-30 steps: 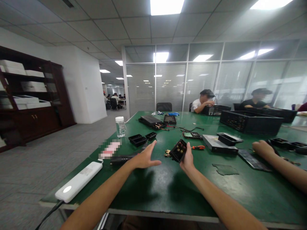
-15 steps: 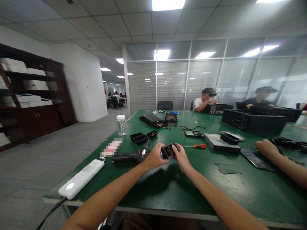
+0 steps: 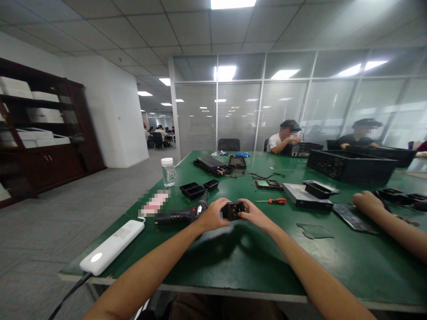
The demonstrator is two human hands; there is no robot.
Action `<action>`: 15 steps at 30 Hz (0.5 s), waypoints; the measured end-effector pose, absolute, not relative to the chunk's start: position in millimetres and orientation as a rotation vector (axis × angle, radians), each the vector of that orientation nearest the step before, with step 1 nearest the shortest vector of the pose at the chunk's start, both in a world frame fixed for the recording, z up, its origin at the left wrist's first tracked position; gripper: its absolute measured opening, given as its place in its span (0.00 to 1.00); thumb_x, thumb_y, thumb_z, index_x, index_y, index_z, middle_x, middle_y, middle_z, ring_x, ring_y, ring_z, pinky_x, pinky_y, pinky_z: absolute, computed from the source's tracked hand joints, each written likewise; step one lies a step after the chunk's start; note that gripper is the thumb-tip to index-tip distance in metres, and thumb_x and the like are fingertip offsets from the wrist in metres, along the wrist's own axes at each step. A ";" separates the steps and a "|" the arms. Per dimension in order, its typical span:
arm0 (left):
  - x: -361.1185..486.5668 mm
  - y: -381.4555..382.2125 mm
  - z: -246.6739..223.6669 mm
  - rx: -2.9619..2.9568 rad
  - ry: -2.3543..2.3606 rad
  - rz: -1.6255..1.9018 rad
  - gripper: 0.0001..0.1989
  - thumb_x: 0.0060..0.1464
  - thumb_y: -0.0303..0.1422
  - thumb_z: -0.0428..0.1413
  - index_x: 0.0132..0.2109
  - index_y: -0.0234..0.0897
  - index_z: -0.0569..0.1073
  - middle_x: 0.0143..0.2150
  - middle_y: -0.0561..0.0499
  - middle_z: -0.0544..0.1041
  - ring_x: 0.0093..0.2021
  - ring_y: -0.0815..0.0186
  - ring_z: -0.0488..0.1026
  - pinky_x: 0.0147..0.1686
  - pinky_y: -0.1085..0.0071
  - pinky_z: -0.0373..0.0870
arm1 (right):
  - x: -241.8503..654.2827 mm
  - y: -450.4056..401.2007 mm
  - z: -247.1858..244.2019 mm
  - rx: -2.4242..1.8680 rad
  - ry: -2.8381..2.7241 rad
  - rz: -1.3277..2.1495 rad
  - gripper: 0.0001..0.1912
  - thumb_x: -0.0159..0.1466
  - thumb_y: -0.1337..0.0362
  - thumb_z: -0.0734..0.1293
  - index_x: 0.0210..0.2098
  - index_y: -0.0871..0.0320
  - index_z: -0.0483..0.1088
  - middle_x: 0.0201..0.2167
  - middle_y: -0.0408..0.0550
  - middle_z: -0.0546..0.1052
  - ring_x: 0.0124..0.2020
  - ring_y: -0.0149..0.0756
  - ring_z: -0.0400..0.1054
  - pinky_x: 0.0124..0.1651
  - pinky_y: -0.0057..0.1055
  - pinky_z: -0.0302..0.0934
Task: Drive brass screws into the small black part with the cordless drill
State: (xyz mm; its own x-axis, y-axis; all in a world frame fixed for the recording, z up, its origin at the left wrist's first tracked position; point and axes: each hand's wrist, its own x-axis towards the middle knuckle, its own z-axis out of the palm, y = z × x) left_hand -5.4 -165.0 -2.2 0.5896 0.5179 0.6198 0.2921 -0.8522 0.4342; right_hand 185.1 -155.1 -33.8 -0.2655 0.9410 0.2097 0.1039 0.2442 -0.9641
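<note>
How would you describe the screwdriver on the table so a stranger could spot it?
Start at the long green table. Just beyond the right hand, left of the flat grey box, lies the small screwdriver. Its orange handle is the only orange thing among the black parts.

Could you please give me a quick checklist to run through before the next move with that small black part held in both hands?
1. Small black part gripped from both sides: ok, left hand and right hand both hold it.
2. Part lifted off the green table: ok.
3. Electric screwdriver close by: ok, lying beside the left hand.
4. Orange-handled screwdriver free: ok, on the table.
5. Co-worker's hand apart: ok.
6. Screws inside the part: cannot tell.
</note>
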 end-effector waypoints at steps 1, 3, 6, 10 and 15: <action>-6.7 -163.4 -2.3 2.527 0.628 1.106 0.26 0.34 0.27 0.57 0.45 0.35 0.63 0.44 0.46 0.63 0.44 0.61 0.61 0.45 0.64 0.57 | 185.4 -154.2 -35.1 -0.998 -1.606 1.117 0.27 0.46 0.68 0.63 0.44 0.57 0.52 0.37 0.47 0.64 0.35 0.33 0.62 0.34 0.33 0.60; -8.9 -160.8 -3.1 2.513 0.559 1.075 0.26 0.34 0.26 0.56 0.46 0.35 0.62 0.45 0.46 0.63 0.45 0.61 0.61 0.45 0.65 0.57 | 185.4 -151.7 -39.0 -1.015 -1.631 1.043 0.28 0.45 0.69 0.63 0.45 0.58 0.51 0.37 0.47 0.64 0.36 0.33 0.62 0.36 0.33 0.59; -10.4 -158.7 -4.4 2.505 0.498 1.049 0.26 0.35 0.25 0.56 0.47 0.35 0.62 0.46 0.45 0.62 0.46 0.60 0.60 0.46 0.64 0.57 | 184.4 -148.0 -45.4 -1.056 -1.670 0.940 0.30 0.45 0.68 0.63 0.47 0.59 0.50 0.37 0.46 0.64 0.36 0.32 0.61 0.39 0.33 0.57; -10.3 -158.1 -3.5 2.500 0.484 1.048 0.26 0.35 0.24 0.56 0.46 0.35 0.63 0.46 0.44 0.62 0.46 0.60 0.60 0.46 0.63 0.56 | 180.7 -146.3 -49.9 -1.094 -1.649 0.880 0.30 0.45 0.66 0.65 0.46 0.59 0.51 0.36 0.46 0.64 0.36 0.32 0.61 0.40 0.34 0.56; -9.9 -157.1 -3.3 2.408 0.463 1.057 0.26 0.34 0.22 0.56 0.45 0.35 0.63 0.45 0.45 0.63 0.45 0.60 0.61 0.45 0.65 0.57 | 177.0 -151.9 -46.2 -1.085 -1.567 1.072 0.29 0.45 0.64 0.66 0.45 0.57 0.52 0.38 0.48 0.63 0.35 0.35 0.62 0.33 0.35 0.60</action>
State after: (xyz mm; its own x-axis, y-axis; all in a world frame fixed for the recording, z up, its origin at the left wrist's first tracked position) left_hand -9.9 -157.1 -3.3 0.6467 0.4752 0.5966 0.1160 -0.8344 0.5389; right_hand 177.0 -151.9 -46.2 -0.1894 0.9611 0.2011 0.1605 0.2324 -0.9593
